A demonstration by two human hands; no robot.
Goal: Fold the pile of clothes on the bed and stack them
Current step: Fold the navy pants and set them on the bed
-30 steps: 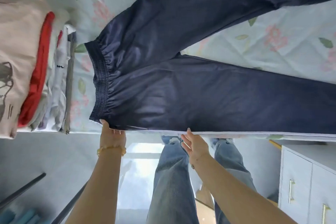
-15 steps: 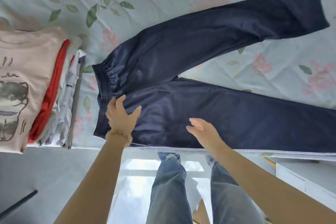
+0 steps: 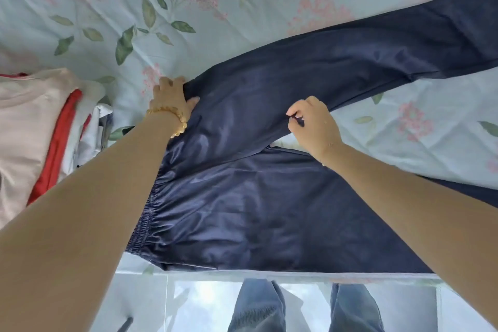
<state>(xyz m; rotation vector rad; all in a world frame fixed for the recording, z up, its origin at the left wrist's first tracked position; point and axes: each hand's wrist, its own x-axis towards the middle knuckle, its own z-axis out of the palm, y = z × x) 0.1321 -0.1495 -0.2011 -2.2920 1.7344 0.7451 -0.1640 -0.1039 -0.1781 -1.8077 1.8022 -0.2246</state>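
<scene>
Dark navy trousers (image 3: 269, 197) of smooth, faintly shiny cloth lie on the floral bed (image 3: 188, 8), gathered elastic waistband to the left, legs running long to the right. The left hand (image 3: 171, 97) grips the waistband's far corner; the right hand (image 3: 314, 122) pinches the crotch fabric, fingers clamped. Folded stack (image 3: 32, 129) lies left.

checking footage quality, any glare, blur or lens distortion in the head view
Head view: soft daylight sheen on the dark navy satin trousers; wide-angle stretch enlarges both forearms; left hand and right hand slightly soft; glossy floor glares.
</scene>
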